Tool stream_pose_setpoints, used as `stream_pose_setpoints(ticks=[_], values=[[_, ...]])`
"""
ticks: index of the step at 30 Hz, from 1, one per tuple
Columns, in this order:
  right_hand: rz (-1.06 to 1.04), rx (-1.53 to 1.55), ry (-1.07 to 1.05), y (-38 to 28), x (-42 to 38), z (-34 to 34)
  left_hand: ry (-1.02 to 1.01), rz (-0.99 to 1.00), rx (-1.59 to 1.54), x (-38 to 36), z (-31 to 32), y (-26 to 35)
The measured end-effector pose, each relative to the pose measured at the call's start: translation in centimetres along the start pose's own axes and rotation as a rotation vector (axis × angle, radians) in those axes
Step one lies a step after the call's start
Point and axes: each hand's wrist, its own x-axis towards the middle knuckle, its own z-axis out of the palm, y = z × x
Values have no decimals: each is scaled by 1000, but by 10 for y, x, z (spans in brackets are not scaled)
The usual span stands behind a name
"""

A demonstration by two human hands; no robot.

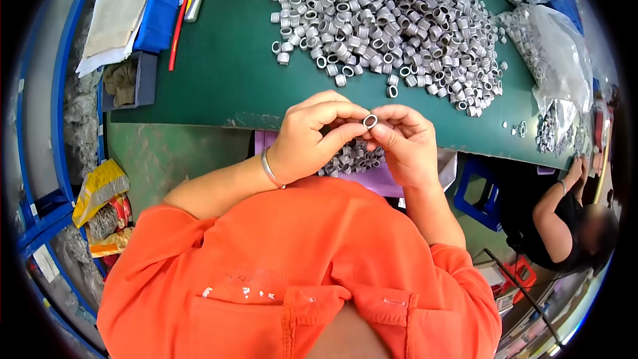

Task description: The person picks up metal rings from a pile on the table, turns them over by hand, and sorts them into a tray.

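Between the fingertips of both hands is a small grey metal ring (pixel 370 121), its round opening turned toward me. My left hand (pixel 316 129) pinches it from the left side, thumb and forefinger pressed on it. From the right, my right hand (pixel 407 143) grips the same ring between thumb and fingers. Just beyond the hands, a big heap of similar metal rings (pixel 392 20) covers the far part of the green table (pixel 212 93). Below my hands, more rings (pixel 352 159) lie in a purple container (pixel 375 181), partly hidden by my hands and body.
At the left stand a blue bin (pixel 163 10) with papers, a red pencil (pixel 177 36) and a grey box (pixel 143 80) holding cloth. Plastic bags (pixel 551 53) of small parts lie at the right. A co-worker (pixel 555 219) sits at the table's right end near a blue stool (pixel 475 193).
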Motion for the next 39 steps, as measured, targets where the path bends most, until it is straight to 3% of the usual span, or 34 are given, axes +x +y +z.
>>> stream_pose_setpoints(ticks=[4,6,8,10,12,14,16,18,21,22,23,24,25,26,28,31,32,34,36,38,39], values=[[8,69,-4,1,-2,2,0,192,219,0,-3,1],[7,86,-21,2,-5,2,23,179,188,-2,0,1],[-169,-51,-14,4,-5,4,18,134,114,-3,-1,1],[-159,-105,-59,-3,-7,-2,18,138,133,-4,-5,3],[-367,-677,-337,-8,-5,-6,18,141,150,-4,-8,2],[-474,-814,-317,-11,1,-5,81,129,255,-3,-11,-3],[-732,-1271,91,-10,12,-10,127,129,369,3,-12,-9],[-735,-1433,237,-7,27,-14,155,146,474,11,-10,-11],[-711,-1458,191,-3,28,-21,77,55,419,10,-11,-9],[-512,-1170,197,-2,22,-17,77,52,421,9,-9,-9],[-317,-881,199,-1,17,-13,51,-63,221,8,-6,-11],[-314,-880,199,-1,15,-9,26,-177,20,6,-2,-11],[-273,-603,153,-1,12,-5,-29,-366,-138,7,-1,-4],[-229,-327,109,-2,10,-3,-30,-370,-140,6,0,-5],[-147,-255,101,-4,5,-5,-71,-442,-392,7,3,-5],[-49,-108,53,-4,1,-9,-84,-459,-441,8,3,0],[-49,-108,53,-3,1,-8,-91,-478,-476,8,2,0],[-371,-457,-15,0,1,-4,-73,-435,-456,5,4,0],[-473,-760,-58,-4,-4,0,-55,-390,-435,3,5,-1],[-613,-811,-185,-4,5,-13,-85,-176,-172,-1,-1,-2],[-695,-977,-96,-7,10,-13,-178,5,88,3,-10,0]])
